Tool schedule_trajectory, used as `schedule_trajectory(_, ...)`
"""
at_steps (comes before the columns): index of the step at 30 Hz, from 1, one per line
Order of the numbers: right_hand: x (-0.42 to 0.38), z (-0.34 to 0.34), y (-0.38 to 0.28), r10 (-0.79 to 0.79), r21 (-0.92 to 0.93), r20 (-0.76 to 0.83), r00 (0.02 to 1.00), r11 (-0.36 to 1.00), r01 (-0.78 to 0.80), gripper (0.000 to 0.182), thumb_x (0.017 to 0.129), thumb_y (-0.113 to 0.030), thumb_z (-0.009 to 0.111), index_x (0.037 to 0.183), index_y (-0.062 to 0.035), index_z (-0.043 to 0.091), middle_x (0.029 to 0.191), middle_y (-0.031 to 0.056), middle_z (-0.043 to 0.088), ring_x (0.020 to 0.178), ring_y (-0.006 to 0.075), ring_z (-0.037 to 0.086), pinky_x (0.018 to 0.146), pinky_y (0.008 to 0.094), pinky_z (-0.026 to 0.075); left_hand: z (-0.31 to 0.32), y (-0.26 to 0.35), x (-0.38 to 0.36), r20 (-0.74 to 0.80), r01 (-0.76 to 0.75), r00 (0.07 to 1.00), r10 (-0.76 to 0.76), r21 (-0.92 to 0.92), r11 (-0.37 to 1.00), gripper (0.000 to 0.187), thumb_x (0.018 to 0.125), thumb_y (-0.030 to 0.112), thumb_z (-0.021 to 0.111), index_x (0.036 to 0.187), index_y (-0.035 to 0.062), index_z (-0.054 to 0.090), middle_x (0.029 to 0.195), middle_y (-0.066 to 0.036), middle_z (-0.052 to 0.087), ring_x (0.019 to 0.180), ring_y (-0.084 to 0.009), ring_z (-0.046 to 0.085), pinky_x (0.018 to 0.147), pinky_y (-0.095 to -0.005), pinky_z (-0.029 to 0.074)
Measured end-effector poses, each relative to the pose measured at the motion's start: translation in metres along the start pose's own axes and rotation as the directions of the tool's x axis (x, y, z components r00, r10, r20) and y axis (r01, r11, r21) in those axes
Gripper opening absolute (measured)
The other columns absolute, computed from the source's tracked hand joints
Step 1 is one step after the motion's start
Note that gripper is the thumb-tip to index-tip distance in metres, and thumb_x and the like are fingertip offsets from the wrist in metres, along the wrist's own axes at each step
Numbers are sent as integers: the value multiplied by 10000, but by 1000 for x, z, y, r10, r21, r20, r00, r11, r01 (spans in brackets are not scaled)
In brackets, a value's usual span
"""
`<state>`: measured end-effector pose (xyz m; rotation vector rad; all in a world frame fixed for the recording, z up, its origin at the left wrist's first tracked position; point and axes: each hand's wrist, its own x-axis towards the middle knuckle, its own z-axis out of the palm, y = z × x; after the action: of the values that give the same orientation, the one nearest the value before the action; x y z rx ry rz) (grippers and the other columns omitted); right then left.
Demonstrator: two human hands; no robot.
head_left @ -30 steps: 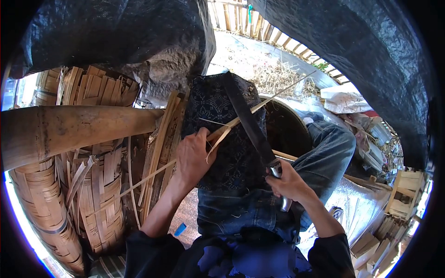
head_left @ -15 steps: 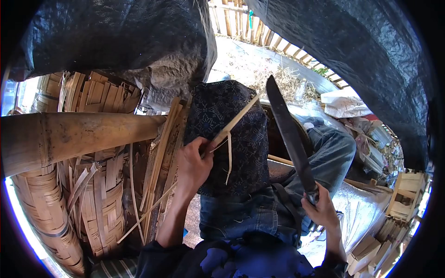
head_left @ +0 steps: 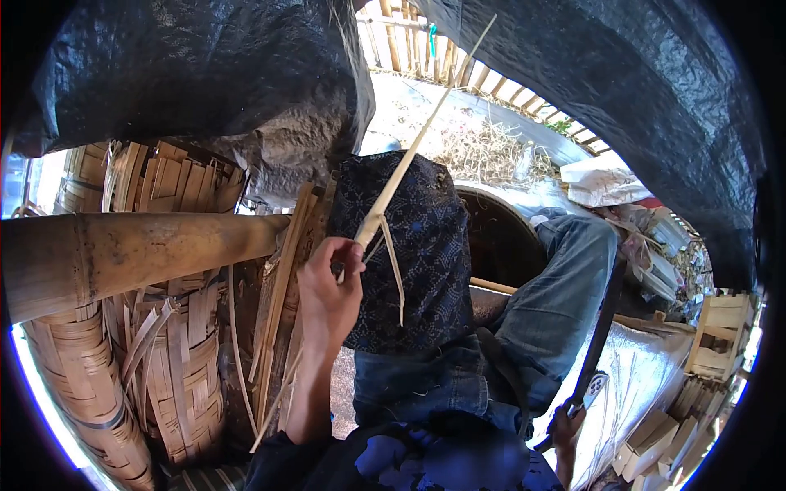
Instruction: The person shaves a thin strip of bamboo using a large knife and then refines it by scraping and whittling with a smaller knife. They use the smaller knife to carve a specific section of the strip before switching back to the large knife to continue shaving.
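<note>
My left hand (head_left: 330,282) pinches a long, pale bamboo strip (head_left: 399,176) between thumb and fingers. The strip slants up and away past the dark patterned cloth (head_left: 409,237) over my lap, and its thin tip reaches the bright area beyond. A peeled sliver (head_left: 395,274) hangs bent from it near my fingers. A thin length of bamboo shows below, beside my left wrist. At the lower right, my right hand (head_left: 565,427) is wrapped round the handle of a machete (head_left: 598,335). Its dark blade points upward beside my knee, apart from the strip.
Woven bamboo baskets (head_left: 86,376) stand at the left under a thick bamboo pole (head_left: 164,254). Split bamboo lengths (head_left: 282,303) lean beside my left arm. Dark tarpaulin (head_left: 622,74) hangs overhead. A wooden crate (head_left: 720,335) and bamboo pieces lie at the right.
My right hand has lowered the machete from above my lap to my right side. The bamboo strip has tilted steeper, with more of its length pointing up and away.
</note>
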<state>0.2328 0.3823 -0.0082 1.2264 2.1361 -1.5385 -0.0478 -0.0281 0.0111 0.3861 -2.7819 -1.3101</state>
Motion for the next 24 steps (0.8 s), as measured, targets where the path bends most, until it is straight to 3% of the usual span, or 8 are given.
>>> schedule_trajectory(3,-13,8,67,-41,97,-75,996,994,48,179,823,-42,566,932,-94,434,583,-21,427,381,68,435,314,234,360,0,14,-13,108,245,968,-228,-184,952,172,926,143,568,912,-26,591,746,-108,661,547,-157,623,440,-270,472)
schedule_trajectory(14,-54,-5,108,66,-460,5,998,886,-56,170,841,-99,598,959,-32,496,630,91,539,532,231,554,490,366,453,7,18,-35,190,290,952,-242,-287,913,214,941,157,558,940,-55,585,820,-123,636,635,-102,629,422,-198,462)
schedule_trajectory(16,-50,-25,103,6,-676,147,989,731,96,177,844,-109,604,964,-21,508,638,112,560,559,261,575,521,390,470,9,18,-36,189,301,948,-255,-279,912,201,939,151,558,931,-48,588,821,-120,640,603,-97,616,425,-203,463)
schedule_trajectory(18,-23,-41,71,-180,-815,453,873,314,487,187,847,-120,609,969,-10,519,647,132,580,587,291,597,553,415,487,8,22,-38,176,308,947,-270,-247,919,170,925,133,576,914,-36,593,784,-108,650,612,-104,629,417,-217,448)
schedule_trajectory(20,11,-19,-22,-43,-781,287,957,567,260,240,880,-169,589,1007,32,553,777,213,623,731,411,603,688,475,473,9,22,-39,182,303,946,-267,-219,927,139,911,114,595,898,-24,598,748,-96,660,621,-110,641,410,-232,434)
schedule_trajectory(21,21,17,-85,-108,-764,77,991,632,129,268,910,-217,565,1039,18,564,850,199,637,764,383,616,714,459,471,13,19,-40,132,223,971,-200,-196,955,114,904,98,599,893,-16,599,736,-91,659,580,-104,622,420,-232,412)
schedule_trajectory(22,33,51,-136,-269,-814,31,963,552,181,265,909,-224,583,1062,-8,573,915,184,647,837,333,634,769,421,475,17,17,-40,82,143,988,-130,-173,975,89,897,81,602,889,-8,600,724,-85,657,539,-99,603,430,-231,390)
schedule_trajectory(24,55,117,-200,-511,-429,118,852,747,508,201,903,-166,604,1072,-59,589,962,136,662,903,268,655,794,367,483,20,19,-40,76,119,991,-108,-152,981,73,890,68,602,882,-5,600,723,-87,655,506,-99,573,438,-233,380)
